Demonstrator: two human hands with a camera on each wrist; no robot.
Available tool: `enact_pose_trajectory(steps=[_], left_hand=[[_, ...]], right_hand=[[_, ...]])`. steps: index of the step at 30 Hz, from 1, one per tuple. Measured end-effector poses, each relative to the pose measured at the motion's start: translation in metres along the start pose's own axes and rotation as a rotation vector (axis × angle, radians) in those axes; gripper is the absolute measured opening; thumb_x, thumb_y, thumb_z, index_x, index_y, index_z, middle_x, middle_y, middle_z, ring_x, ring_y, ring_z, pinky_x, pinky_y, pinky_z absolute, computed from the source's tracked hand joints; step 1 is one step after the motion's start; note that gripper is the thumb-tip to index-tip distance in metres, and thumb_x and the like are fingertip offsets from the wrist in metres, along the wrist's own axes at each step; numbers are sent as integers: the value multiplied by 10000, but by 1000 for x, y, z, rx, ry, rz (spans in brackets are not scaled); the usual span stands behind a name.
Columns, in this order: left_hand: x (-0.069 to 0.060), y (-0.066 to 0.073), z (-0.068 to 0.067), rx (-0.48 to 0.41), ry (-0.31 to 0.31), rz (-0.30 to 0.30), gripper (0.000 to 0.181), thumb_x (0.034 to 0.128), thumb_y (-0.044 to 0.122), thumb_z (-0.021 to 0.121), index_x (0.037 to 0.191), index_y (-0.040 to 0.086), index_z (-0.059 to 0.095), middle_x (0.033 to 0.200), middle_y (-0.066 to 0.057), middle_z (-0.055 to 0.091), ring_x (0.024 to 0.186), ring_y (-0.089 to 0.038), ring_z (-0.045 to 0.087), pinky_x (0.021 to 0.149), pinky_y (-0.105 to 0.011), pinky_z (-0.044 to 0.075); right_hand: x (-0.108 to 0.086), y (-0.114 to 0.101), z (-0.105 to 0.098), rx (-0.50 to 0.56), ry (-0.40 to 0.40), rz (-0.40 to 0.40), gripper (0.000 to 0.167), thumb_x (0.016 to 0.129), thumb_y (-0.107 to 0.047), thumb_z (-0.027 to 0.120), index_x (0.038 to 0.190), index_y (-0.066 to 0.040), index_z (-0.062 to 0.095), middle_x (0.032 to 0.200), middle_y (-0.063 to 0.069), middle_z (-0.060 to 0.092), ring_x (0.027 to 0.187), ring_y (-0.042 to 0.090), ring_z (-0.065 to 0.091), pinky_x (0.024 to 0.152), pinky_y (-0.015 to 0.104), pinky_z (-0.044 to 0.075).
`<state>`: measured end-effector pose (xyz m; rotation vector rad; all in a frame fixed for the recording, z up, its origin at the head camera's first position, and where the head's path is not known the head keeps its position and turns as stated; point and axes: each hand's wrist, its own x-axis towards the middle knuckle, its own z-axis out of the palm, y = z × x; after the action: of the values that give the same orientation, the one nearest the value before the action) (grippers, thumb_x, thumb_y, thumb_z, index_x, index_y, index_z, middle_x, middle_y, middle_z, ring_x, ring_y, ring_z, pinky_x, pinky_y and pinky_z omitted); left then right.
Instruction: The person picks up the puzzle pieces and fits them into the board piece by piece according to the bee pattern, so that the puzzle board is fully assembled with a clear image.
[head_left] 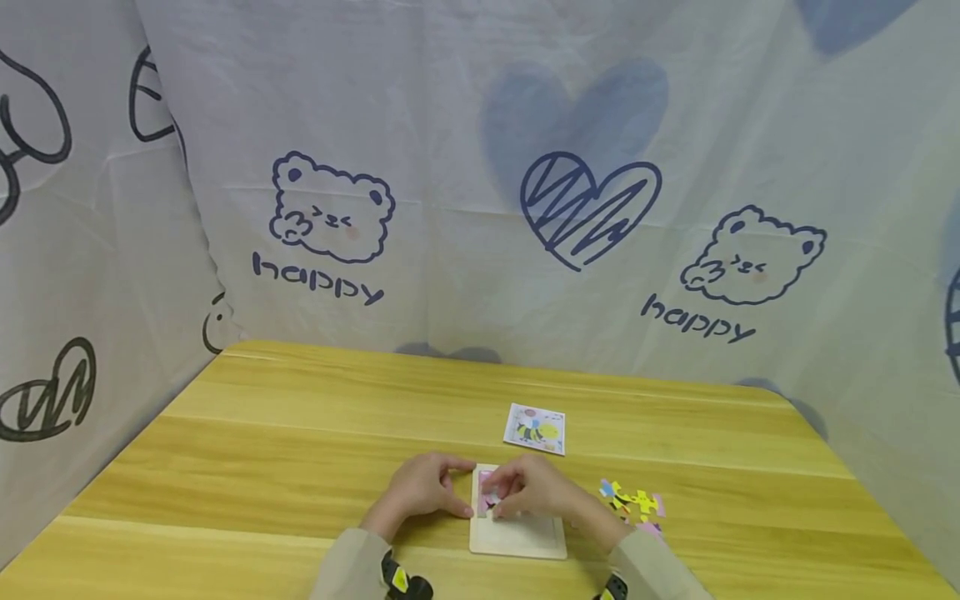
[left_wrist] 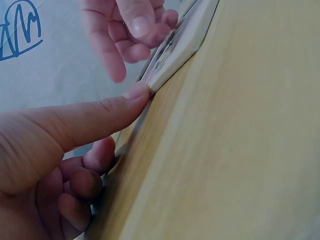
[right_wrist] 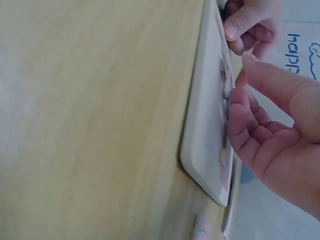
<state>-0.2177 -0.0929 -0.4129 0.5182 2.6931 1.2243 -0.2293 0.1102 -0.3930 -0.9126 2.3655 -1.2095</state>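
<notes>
A pale wooden puzzle tray point(head_left: 517, 540) lies on the table, with several pink and dark puzzle pieces point(head_left: 484, 502) along its far and left part. My left hand point(head_left: 426, 487) is at the tray's left side; the thumb point(left_wrist: 117, 111) stretches out straight and its tip touches the tray's edge point(left_wrist: 175, 70). Over the pieces hovers my right hand point(head_left: 536, 490), its fingers point(right_wrist: 242, 120) bent near the tray surface and its thumb held apart. I see nothing between them. Part of the laid pieces is hidden under this hand.
Beyond the tray lies a square picture card point(head_left: 535, 430) with a yellow and black bee. Several loose puzzle pieces point(head_left: 643, 502), yellow, blue and pink, are scattered to the right, partly behind the right forearm. A printed cloth point(head_left: 450, 250) hangs behind the wooden table point(head_left: 300, 467).
</notes>
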Motion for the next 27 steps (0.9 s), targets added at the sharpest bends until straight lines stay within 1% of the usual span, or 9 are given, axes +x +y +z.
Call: enact_pose_trajectory(steps=[4, 8, 11, 13, 17, 22, 27], left_hand=[[0, 1, 0, 4, 1, -3, 580, 593, 219, 821, 1122, 78, 628, 509, 54, 457, 436, -68, 378, 442, -238, 300], [0, 0, 1, 6, 3, -3, 578, 591, 218, 822, 1119, 79, 631, 507, 53, 456, 435, -69, 378, 442, -241, 301], [0, 0, 1, 7, 4, -5, 578, 592, 216, 822, 1120, 78, 630, 510, 51, 460, 436, -71, 381, 444, -244, 304], [0, 0, 1, 8, 5, -6, 577, 593, 214, 821, 1121, 79, 630, 515, 50, 462, 441, -72, 383, 448, -245, 304], [0, 1, 1, 5, 5, -3, 574, 596, 207, 820, 1121, 77, 629, 521, 49, 466, 447, -75, 386, 455, -246, 304], [-1, 1, 0, 1, 4, 4, 572, 600, 201, 818, 1122, 71, 627, 518, 48, 464, 443, -76, 382, 450, -246, 303], [-1, 2, 0, 2, 5, -1, 575, 597, 206, 819, 1123, 75, 628, 516, 51, 465, 440, -73, 380, 449, -246, 304]], right_hand=[[-6, -2, -6, 38, 24, -12, 231, 734, 39, 671, 955, 96, 634, 709, 20, 579, 579, 60, 480, 510, 178, 395], [-10, 1, -13, 45, 50, -14, 193, 776, -5, 659, 947, 81, 642, 690, 32, 577, 549, 57, 462, 487, 175, 372], [-15, 3, -18, 61, 66, -20, 195, 788, -7, 647, 954, 93, 630, 681, 45, 580, 523, 58, 462, 459, 183, 382], [-19, 5, -22, 69, 78, -22, 202, 789, 0, 643, 959, 105, 619, 693, 50, 578, 532, 64, 469, 461, 193, 396], [-29, 8, -30, 58, 108, 3, 206, 795, 3, 627, 968, 113, 611, 730, 39, 561, 581, 69, 465, 491, 190, 393], [-42, 12, -41, 30, 154, 46, 218, 796, -30, 632, 966, 105, 614, 757, 39, 559, 636, 94, 478, 526, 193, 396], [-55, 18, -51, 2, 202, 53, 209, 788, -32, 643, 951, 97, 624, 773, 64, 579, 669, 104, 502, 566, 213, 422]])
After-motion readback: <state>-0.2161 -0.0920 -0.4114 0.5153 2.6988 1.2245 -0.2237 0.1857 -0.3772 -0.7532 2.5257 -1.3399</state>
